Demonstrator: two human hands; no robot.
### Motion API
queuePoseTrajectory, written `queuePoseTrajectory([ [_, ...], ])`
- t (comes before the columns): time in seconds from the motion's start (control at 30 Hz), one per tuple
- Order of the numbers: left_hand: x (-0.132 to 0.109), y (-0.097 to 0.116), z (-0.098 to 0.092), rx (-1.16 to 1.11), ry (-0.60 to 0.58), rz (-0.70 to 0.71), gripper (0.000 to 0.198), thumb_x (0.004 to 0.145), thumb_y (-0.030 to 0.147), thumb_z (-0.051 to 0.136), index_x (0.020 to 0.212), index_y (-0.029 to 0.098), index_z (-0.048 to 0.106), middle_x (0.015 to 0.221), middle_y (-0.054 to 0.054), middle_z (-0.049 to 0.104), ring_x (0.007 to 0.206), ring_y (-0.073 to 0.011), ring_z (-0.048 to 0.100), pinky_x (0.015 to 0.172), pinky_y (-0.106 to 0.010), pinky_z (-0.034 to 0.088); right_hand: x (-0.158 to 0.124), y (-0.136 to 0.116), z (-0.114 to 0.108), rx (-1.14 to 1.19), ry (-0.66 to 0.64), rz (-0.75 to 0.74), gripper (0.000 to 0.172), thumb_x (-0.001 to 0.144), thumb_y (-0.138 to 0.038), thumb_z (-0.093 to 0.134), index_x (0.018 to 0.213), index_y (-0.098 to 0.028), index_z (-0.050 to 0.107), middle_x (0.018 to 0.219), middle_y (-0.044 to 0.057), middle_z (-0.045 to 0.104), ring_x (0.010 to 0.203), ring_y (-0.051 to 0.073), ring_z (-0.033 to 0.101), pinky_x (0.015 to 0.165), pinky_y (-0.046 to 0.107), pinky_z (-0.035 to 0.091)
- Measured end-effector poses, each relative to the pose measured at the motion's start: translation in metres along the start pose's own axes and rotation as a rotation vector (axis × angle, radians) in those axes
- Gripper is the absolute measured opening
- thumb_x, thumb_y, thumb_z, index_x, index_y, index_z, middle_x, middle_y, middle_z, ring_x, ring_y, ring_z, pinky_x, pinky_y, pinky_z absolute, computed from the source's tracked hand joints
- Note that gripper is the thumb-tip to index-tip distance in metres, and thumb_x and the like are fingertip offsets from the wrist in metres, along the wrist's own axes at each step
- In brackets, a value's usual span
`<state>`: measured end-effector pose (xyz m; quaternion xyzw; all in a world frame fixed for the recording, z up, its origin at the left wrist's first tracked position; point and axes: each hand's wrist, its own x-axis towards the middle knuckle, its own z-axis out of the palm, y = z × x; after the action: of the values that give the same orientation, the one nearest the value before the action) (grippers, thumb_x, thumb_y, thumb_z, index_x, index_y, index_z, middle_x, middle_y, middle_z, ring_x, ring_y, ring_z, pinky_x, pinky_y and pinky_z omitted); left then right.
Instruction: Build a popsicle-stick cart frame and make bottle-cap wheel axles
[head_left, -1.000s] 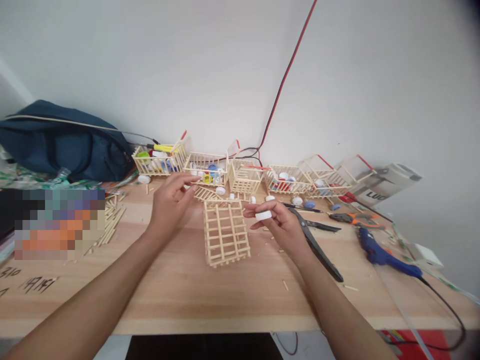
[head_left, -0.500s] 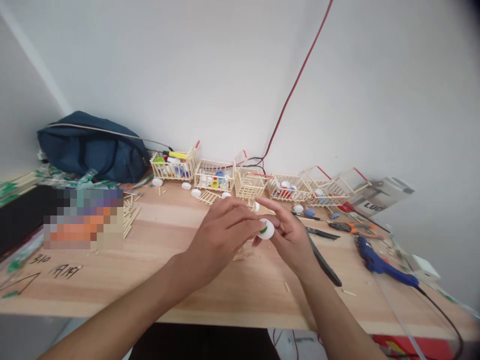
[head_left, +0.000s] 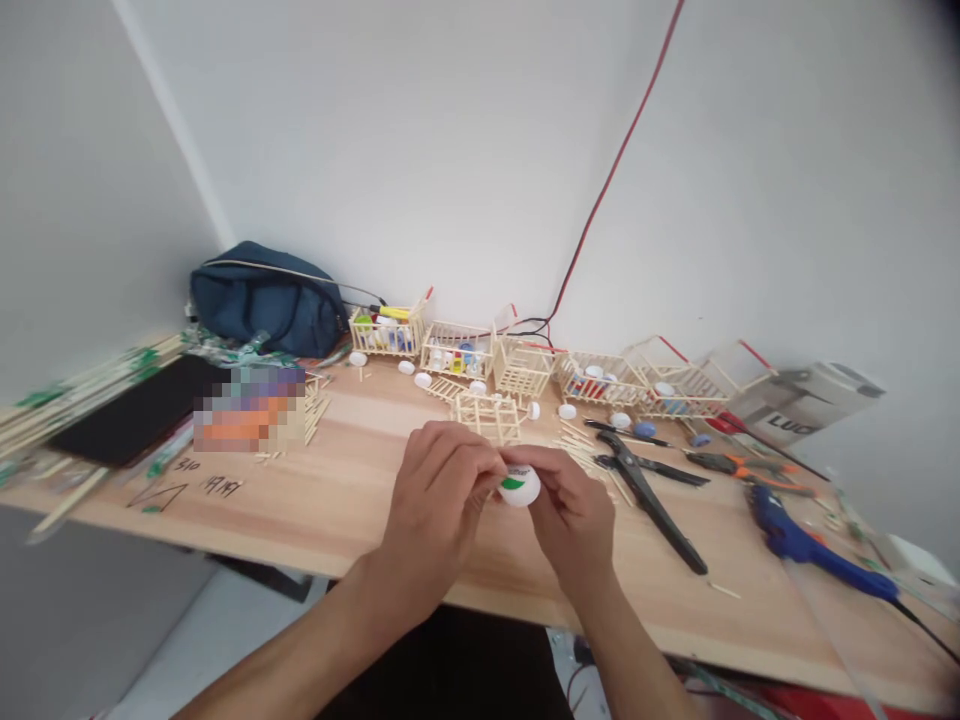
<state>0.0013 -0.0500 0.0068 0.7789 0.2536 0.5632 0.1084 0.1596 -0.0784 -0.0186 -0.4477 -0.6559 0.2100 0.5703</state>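
Note:
Between my two hands is a white bottle cap [head_left: 520, 488] with a green mark on its face. The fingertips of my left hand [head_left: 442, 490] pinch its left edge. On the other side my right hand [head_left: 576, 510] grips it with thumb and curled fingers. Just beyond the hands lies a small wooden-stick frame [head_left: 487, 415], partly covered by my fingers. Short wooden sticks [head_left: 574, 440] are scattered to the right of it, beside black-handled cutters [head_left: 652, 500].
Several small stick carts [head_left: 523, 370] line the wall, some filled with caps. A blue glue gun [head_left: 814, 555] and orange-handled pliers [head_left: 750, 470] lie on the right. At the left are a blue bag [head_left: 266, 300], a black flat panel [head_left: 142, 410] and bundled sticks [head_left: 82, 390].
The view has shifted, so the table appears farther right. My right fingers, earlier stretched out, have curled in around the cap. The stick frame and cutters now show more fully.

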Motion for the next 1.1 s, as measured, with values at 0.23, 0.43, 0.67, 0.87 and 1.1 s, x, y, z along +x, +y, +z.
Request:
queuePoseTrajectory([
  [0.23, -0.016, 0.002, -0.038, -0.154, 0.129, -0.444, 0.010, 0.091, 0.023, 0.056, 0.082, 0.023, 0.057, 0.079, -0.001, 0.060, 0.076, -0.0149, 0.058, 0.066, -0.026, 0.047, 0.003, -0.002, 0.017, 0.264, 0.200, -0.016, 0.014, 0.093, -0.021, 0.057, 0.098, -0.030, 0.067, 0.106, 0.002, 0.075, 0.079, 0.018, 0.071, 0.062, 0.033, 0.059],
  [0.43, -0.029, -0.030, -0.061, -0.220, 0.093, -0.706, 0.015, 0.087, 0.028, 0.059, 0.075, 0.020, 0.063, 0.071, 0.000, 0.065, 0.068, -0.0132, 0.057, 0.065, -0.025, 0.047, 0.005, 0.007, 0.017, 0.328, 0.148, 0.065, 0.016, 0.090, -0.020, 0.060, 0.098, -0.027, 0.072, 0.090, 0.002, 0.074, 0.067, 0.015, 0.067, 0.058, 0.029, 0.055],
  [0.67, -0.038, -0.082, -0.085, -0.061, 0.156, -0.758, 0.011, 0.079, 0.028, 0.064, 0.085, 0.020, 0.070, 0.085, -0.003, 0.073, 0.078, -0.0182, 0.065, 0.077, -0.032, 0.051, 0.010, 0.007, 0.016, 0.481, 0.126, 0.150, 0.013, 0.088, -0.021, 0.064, 0.099, -0.027, 0.062, 0.084, 0.001, 0.072, 0.064, 0.014, 0.063, 0.055, 0.026, 0.053],
  [0.87, -0.036, -0.114, -0.119, 0.317, 0.142, -0.499, 0.028, 0.079, 0.014, 0.047, 0.084, 0.020, 0.074, 0.123, -0.008, 0.066, 0.117, -0.0241, 0.059, 0.106, -0.042, 0.040, 0.036, 0.000, -0.008, 0.208, 0.044, 0.081, 0.005, 0.087, -0.026, 0.066, 0.092, -0.024, 0.064, 0.087, 0.003, 0.070, 0.072, 0.015, 0.064, 0.059, 0.025, 0.052],
  [1.1, 0.002, -0.122, -0.103, 0.197, 0.389, -0.502, 0.026, 0.089, 0.024, 0.047, 0.100, 0.016, 0.070, 0.092, -0.005, 0.071, 0.088, -0.0175, 0.065, 0.083, -0.029, 0.048, 0.093, -0.025, -0.026, -0.175, -0.031, 0.021, 0.008, 0.086, -0.028, 0.063, 0.088, -0.022, 0.068, 0.073, -0.002, 0.064, 0.060, 0.011, 0.058, 0.058, 0.023, 0.048],
])
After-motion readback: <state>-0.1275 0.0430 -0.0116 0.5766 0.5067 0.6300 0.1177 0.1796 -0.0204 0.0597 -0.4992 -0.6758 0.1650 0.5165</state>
